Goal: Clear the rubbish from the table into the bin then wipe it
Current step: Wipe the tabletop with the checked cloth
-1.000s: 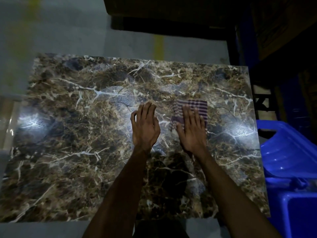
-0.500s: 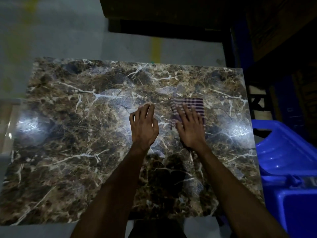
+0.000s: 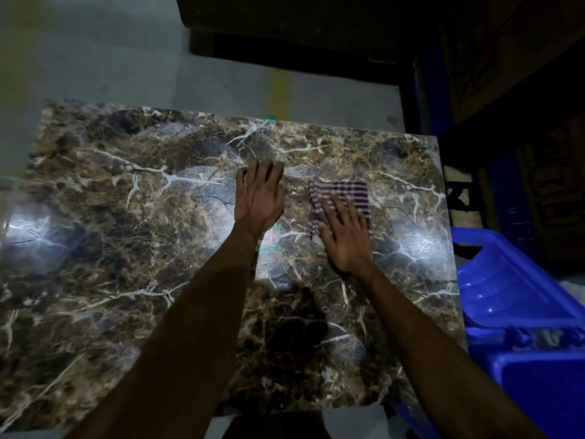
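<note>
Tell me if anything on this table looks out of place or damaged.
One thing stands out: a small round sticker or label, red and green, on the marble table beside the left hand's wrist. No rubbish, spills or cracks show. The right hand lies flat on the striped cloth.

A glossy tabletop (image 3: 126, 217) with a brown marble pattern and white veins, polished enough to mirror bright glare patches. A soft woven cloth (image 3: 348, 193), striped purple and white, looks matt. A shiny blue plastic bin (image 3: 512, 289) has smooth moulded walls. Floor (image 3: 126, 58) is dull grey.
</note>
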A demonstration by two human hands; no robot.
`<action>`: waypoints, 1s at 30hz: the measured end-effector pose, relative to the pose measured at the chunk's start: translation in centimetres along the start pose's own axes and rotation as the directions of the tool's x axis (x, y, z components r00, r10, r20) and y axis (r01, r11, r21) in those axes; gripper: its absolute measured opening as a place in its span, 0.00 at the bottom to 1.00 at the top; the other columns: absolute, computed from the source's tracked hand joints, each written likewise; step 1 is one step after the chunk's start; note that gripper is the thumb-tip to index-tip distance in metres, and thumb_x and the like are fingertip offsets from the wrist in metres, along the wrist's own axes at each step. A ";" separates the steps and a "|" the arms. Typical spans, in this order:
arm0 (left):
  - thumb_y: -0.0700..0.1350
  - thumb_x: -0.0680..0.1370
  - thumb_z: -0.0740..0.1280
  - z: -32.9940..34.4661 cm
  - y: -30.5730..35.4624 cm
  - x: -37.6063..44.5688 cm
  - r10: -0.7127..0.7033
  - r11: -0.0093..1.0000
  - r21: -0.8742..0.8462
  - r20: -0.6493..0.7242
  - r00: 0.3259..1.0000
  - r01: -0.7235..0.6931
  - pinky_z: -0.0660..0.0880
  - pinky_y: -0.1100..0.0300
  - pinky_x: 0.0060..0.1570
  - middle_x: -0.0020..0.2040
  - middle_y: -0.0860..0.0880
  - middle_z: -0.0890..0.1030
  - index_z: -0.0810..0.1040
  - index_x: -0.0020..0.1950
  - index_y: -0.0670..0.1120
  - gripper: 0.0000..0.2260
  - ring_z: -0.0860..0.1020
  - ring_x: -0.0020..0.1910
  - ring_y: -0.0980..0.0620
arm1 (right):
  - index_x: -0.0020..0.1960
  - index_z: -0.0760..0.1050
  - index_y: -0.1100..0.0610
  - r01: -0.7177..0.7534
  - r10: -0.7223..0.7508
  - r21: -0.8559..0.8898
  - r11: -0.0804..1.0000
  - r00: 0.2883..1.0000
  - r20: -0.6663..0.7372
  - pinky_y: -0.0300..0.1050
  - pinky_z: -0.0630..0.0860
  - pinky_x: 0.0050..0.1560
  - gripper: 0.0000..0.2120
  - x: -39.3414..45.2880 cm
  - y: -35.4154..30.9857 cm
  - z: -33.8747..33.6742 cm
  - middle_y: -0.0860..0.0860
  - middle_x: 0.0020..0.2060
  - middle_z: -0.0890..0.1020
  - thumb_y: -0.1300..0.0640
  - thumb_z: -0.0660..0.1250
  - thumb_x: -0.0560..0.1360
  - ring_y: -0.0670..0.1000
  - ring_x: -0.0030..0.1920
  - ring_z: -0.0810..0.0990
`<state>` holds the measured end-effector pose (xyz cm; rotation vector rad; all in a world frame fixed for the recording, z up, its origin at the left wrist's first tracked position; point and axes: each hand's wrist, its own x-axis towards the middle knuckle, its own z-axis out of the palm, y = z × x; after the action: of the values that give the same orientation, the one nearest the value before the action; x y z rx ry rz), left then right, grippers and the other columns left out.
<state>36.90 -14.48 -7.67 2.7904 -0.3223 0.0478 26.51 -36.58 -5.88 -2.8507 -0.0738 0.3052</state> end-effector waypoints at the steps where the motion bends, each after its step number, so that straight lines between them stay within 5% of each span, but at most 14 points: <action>1: 0.50 0.83 0.56 0.3 0.0 0.0 0.007 1.000 -0.007 -0.013 1.000 -0.007 0.63 0.42 0.71 0.74 0.46 0.69 0.69 0.72 0.49 0.17 0.66 0.74 0.40 | 0.84 0.46 0.42 -0.054 0.054 -0.003 0.999 0.998 -0.020 0.61 0.48 0.81 0.28 1.3 0.4 -0.2 0.47 0.84 0.49 0.39 0.44 0.85 0.55 0.84 0.44; 6: 0.51 0.85 0.54 1.0 -0.2 0.1 -0.069 0.994 -0.087 -0.019 0.997 0.067 0.51 0.42 0.81 0.82 0.48 0.62 0.62 0.82 0.49 0.25 0.57 0.82 0.46 | 0.85 0.45 0.45 -0.139 0.139 0.016 0.990 0.989 -0.054 0.62 0.45 0.81 0.32 8.8 -2.8 -0.9 0.50 0.84 0.48 0.37 0.39 0.83 0.58 0.84 0.44; 13: 0.49 0.86 0.53 0.8 -0.4 0.3 -0.089 0.986 -0.141 -0.023 0.996 0.085 0.51 0.45 0.81 0.82 0.50 0.63 0.64 0.82 0.50 0.22 0.57 0.82 0.47 | 0.84 0.45 0.42 0.114 -0.114 0.001 0.994 0.993 -0.013 0.56 0.45 0.81 0.28 3.6 -2.6 0.2 0.46 0.84 0.47 0.41 0.45 0.86 0.54 0.84 0.43; 22: 0.48 0.86 0.55 1.1 -0.1 0.4 -0.102 0.989 -0.112 -0.046 0.994 0.096 0.53 0.44 0.81 0.82 0.51 0.63 0.64 0.82 0.50 0.23 0.58 0.82 0.47 | 0.85 0.45 0.44 -0.175 0.175 0.016 0.984 0.982 -0.076 0.60 0.44 0.82 0.33 11.5 -0.9 -2.1 0.50 0.84 0.48 0.37 0.37 0.81 0.57 0.84 0.43; 30: 0.49 0.87 0.55 1.0 -0.1 0.4 -0.102 0.988 -0.124 -0.054 0.993 0.094 0.53 0.44 0.80 0.82 0.50 0.64 0.65 0.82 0.50 0.22 0.57 0.82 0.47 | 0.85 0.48 0.45 0.124 -0.124 -0.017 0.992 0.991 -0.040 0.56 0.46 0.82 0.28 6.4 -3.0 0.1 0.48 0.84 0.49 0.42 0.47 0.86 0.55 0.84 0.44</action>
<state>37.27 -14.79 -8.59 2.6742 -0.1668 0.0859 32.70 -33.18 -6.43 -2.8493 -0.2451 0.2211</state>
